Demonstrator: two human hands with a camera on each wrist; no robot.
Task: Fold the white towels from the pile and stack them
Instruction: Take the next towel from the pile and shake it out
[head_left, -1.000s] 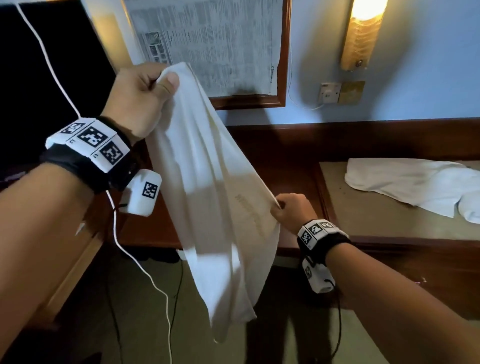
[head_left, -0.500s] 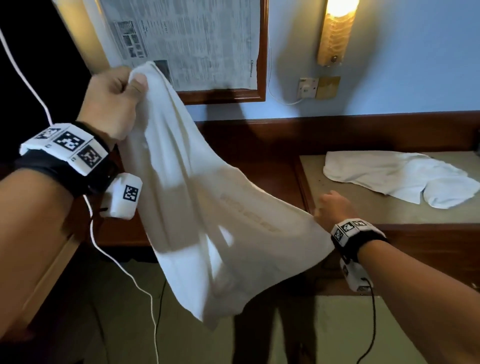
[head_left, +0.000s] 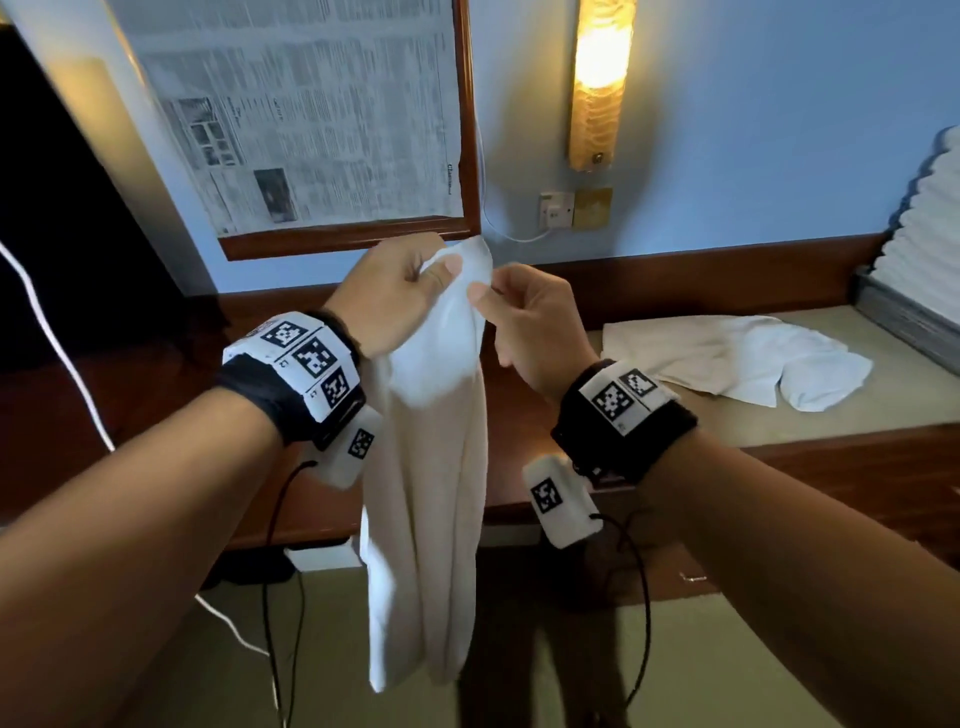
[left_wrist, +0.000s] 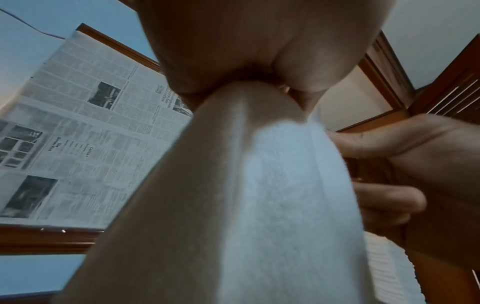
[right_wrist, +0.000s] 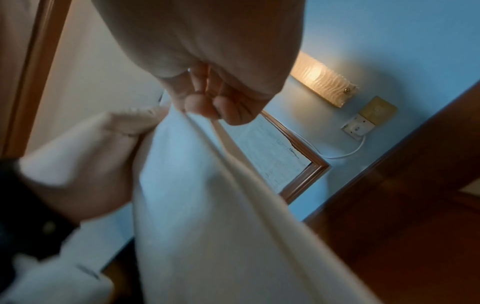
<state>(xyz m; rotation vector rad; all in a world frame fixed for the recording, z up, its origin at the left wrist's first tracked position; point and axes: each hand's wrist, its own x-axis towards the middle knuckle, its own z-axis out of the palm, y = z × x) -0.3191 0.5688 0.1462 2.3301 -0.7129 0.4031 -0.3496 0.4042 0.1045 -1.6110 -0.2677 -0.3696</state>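
Observation:
A white towel (head_left: 431, 493) hangs doubled in the air in front of me, its lower end loose above the floor. My left hand (head_left: 400, 296) grips its top corner in a fist. My right hand (head_left: 511, 312) pinches the towel's top edge right beside the left hand. The left wrist view shows the towel (left_wrist: 254, 195) dropping from my left hand's curled fingers (left_wrist: 259, 67), with the right hand (left_wrist: 405, 164) close by. Fingertips of my right hand (right_wrist: 205, 105) pinch the cloth (right_wrist: 207, 205) in the right wrist view. A second white towel (head_left: 743, 358) lies crumpled on the beige-topped table (head_left: 779, 415).
A stack of folded white towels (head_left: 924, 260) stands at the table's far right end. A framed newspaper (head_left: 311, 119), a lit wall lamp (head_left: 597, 83) and a socket (head_left: 556, 210) are on the blue wall. A dark wooden ledge (head_left: 519, 415) runs below. Cables hang near my wrists.
My right hand has come up from the towel's lower edge and met the left hand at the top. The spread towel now hangs doubled and narrow.

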